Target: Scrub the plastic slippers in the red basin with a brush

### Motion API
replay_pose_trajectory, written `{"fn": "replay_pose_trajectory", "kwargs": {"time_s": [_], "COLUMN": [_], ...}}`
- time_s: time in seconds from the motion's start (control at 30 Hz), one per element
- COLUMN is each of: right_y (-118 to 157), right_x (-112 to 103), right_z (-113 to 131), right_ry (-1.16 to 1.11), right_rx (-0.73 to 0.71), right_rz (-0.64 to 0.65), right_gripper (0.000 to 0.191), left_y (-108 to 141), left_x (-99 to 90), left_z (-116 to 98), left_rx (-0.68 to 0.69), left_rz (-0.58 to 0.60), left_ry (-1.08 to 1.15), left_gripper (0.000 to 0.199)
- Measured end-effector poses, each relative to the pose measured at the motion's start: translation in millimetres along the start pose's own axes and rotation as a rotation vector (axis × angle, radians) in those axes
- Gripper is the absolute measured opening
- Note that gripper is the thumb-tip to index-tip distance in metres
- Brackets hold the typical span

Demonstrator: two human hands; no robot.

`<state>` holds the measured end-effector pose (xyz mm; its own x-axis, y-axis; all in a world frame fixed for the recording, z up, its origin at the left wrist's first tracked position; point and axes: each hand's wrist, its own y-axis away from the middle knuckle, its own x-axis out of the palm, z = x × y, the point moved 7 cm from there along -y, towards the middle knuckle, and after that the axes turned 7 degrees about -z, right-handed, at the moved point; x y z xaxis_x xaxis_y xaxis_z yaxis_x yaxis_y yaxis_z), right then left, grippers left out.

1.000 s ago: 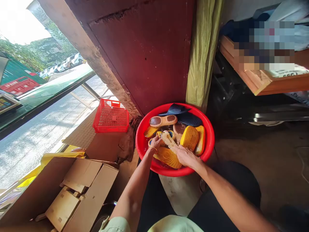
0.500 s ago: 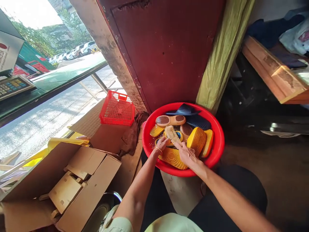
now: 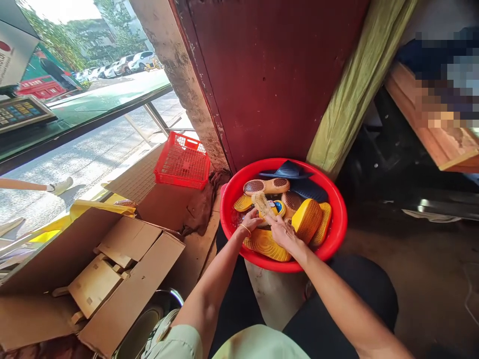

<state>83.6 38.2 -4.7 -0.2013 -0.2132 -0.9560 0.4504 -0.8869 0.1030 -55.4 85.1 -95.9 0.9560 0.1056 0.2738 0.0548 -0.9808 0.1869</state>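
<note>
In the red basin [image 3: 340, 219] lie several wet slippers and soles. My right hand [image 3: 282, 233] grips a scrubbing brush [image 3: 261, 203] with pale bristles, laid over a yellow slipper with a blue inside [image 3: 278, 206]. My left hand [image 3: 251, 220] is closed on the near left side of that same slipper. Below both hands rests a yellow sole with curved ridges [image 3: 267, 244]. To the right is a yellow textured slipper [image 3: 307, 219]. A tan slipper with dark brown sole patches [image 3: 266, 186] and a navy slipper [image 3: 287, 170] lie behind.
At left stands an open cardboard box [image 3: 130, 284] with wooden pieces [image 3: 96, 284] inside. A red plastic crate [image 3: 183, 162] sits beyond it. Behind the basin rise a dark red door [image 3: 262, 99] and a greenish curtain [image 3: 346, 104]. A wooden ledge [image 3: 422, 114] is at right.
The brush has moved slightly left and toward me across the slipper, with my right hand following. My left hand keeps its hold. A passer-by's leg and shoe have appeared outside at left.
</note>
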Motion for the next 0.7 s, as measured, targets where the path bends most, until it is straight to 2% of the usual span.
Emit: {"fn": "replay_pose_trajectory", "kwargs": {"time_s": [0.17,0.33,0.4,0.47,0.53,0.63,0.7], "right_y": [31.1,62.6,66.7,66.6,63.7,60.4,60.0], "right_x": [-0.1,-28.7,-37.6,-43.0,-47.3,-49.7,-47.8], "right_z": [-5.4,-28.7,-47.8,-63.6,-73.6,-82.7,-83.9], "right_ry": [0.023,0.011,-0.003,-0.051,-0.119,-0.197,-0.226], "right_rx": [-0.014,-0.053,-0.014,0.002,-0.002,0.03,0.055], "right_rz": [0.094,0.153,0.209,0.24,0.203,0.116,0.1], "right_gripper": [0.064,0.056,0.054,0.055,0.058,0.06,0.06], "left_y": [-11.0,-9.0,-3.4,6.1,15.2,21.1,22.6], "left_x": [-9.9,-17.7,-26.8,-36.4,-34.9,-21.6,-16.7], "left_z": [-2.3,-8.4,-17.2,-30.6,-42.6,-45.7,-43.3], "left_rx": [0.074,0.072,0.123,0.224,0.316,0.317,0.256], "left_rz": [-0.152,-0.22,-0.322,-0.48,-0.561,-0.516,-0.492], "left_ry": [0.006,-0.132,-0.221,-0.435,-0.744,-1.111,-1.235], "left_gripper": [0.055,0.037,0.031,0.028,0.025,0.033,0.042]}}
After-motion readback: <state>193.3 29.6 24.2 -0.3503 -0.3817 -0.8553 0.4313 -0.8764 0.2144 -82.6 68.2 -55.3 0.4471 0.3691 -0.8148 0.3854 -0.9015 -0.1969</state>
